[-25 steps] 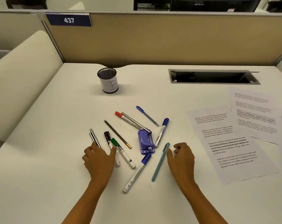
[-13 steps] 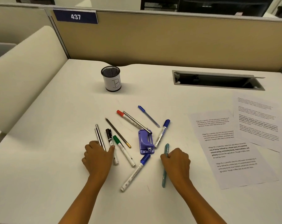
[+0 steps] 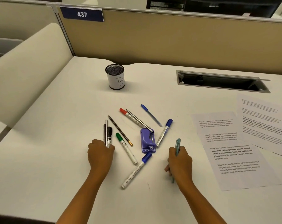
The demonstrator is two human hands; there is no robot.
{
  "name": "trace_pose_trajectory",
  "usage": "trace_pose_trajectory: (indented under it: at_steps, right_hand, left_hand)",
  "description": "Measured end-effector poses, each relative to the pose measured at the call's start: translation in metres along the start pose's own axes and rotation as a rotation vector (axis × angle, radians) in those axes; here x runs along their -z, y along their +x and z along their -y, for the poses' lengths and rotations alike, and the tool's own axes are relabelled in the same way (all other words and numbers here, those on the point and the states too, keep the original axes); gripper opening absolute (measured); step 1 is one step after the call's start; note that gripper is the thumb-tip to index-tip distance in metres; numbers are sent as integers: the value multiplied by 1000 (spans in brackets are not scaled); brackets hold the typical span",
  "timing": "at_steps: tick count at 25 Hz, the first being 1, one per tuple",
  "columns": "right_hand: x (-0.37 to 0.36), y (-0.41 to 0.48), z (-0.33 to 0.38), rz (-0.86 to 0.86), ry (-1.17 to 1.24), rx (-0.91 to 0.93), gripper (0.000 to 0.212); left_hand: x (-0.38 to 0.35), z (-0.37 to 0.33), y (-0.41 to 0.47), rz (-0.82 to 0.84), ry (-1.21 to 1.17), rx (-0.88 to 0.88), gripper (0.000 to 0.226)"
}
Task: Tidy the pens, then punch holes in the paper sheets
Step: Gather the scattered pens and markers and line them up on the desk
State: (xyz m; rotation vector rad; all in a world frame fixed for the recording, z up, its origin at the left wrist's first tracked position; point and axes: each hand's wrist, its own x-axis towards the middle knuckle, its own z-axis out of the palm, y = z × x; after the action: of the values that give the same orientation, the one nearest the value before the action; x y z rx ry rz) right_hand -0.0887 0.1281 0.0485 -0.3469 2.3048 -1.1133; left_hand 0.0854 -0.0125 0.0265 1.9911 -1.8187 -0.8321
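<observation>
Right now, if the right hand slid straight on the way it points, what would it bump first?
Probably the blue-capped marker right of the hole punch, though depth is unclear. The right hand grips a teal pen.

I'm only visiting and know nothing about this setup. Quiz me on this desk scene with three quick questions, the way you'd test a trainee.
1. True or false: pens stick out of the mesh pen cup.
2. What does the right hand grip? A) teal pen B) red-capped marker C) purple hole punch
3. Fill the blank: the left hand grips thin pens and a ___-capped marker.

Key: 1 false; 2 A; 3 black.
</observation>
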Motion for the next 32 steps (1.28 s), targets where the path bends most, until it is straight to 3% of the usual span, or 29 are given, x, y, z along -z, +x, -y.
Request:
trace_pose_trajectory:
  at_steps: [8, 15, 23, 29, 32]
  right_hand:
    - [-43, -26, 33, 176, -57, 313, 9]
    - [-93, -36, 40, 232, -511, 537, 22]
    - [-109, -37, 52, 283, -685, 494, 25]
    - [-101, -40, 72, 465, -361, 320, 28]
    - [-97, -48, 82, 541, -197, 267, 30]
  left_hand:
    - [9, -12, 6, 143, 231, -31, 26]
    - [13, -5, 4, 107, 207, -63, 21]
    - [17, -1, 6, 168, -130, 95, 37]
    - [23, -1, 2, 443, -752, 203, 23]
    - [30, -17, -11, 472, -987, 306, 21]
